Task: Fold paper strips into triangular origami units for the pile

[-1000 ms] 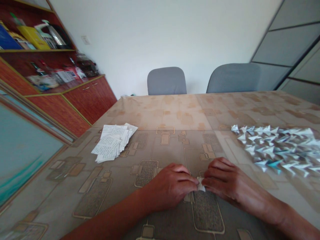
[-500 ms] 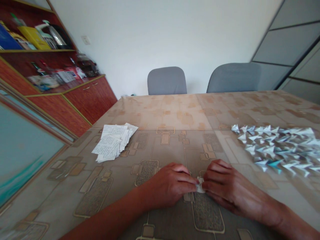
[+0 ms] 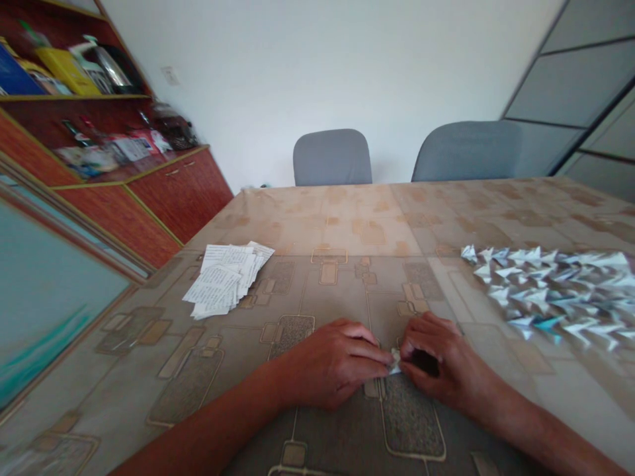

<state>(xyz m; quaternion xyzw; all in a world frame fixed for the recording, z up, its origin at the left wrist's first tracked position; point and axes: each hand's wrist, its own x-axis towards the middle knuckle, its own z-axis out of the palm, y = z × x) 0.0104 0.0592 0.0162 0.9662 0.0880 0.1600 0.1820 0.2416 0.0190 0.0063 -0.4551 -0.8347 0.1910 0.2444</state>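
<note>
A small folded piece of paper (image 3: pixel 395 365) lies on the patterned tablecloth between my fingertips, mostly covered by them. My left hand (image 3: pixel 338 362) rests low over the table and pinches the paper's left side. From the right, my right hand (image 3: pixel 441 360) grips the other side between thumb and fingertips, its fingers curled with a dark gap inside. To the left lies a loose stack of printed paper pieces (image 3: pixel 225 277). Rows of small folded paper cranes (image 3: pixel 550 291) stand at the right, whitish with one teal among them.
The table (image 3: pixel 327 225) has a patterned cover. Two grey chairs (image 3: pixel 332 157) stand behind its far edge. A reddish wooden cabinet (image 3: pixel 173 192) with a kettle (image 3: pixel 115 68) and bottles is at the left. Grey panels (image 3: pixel 570 82) are at the right.
My right hand has rolled and curled, so a gap shows between its thumb and fingers. The folded paper shows less between my fingertips. My left hand has barely moved.
</note>
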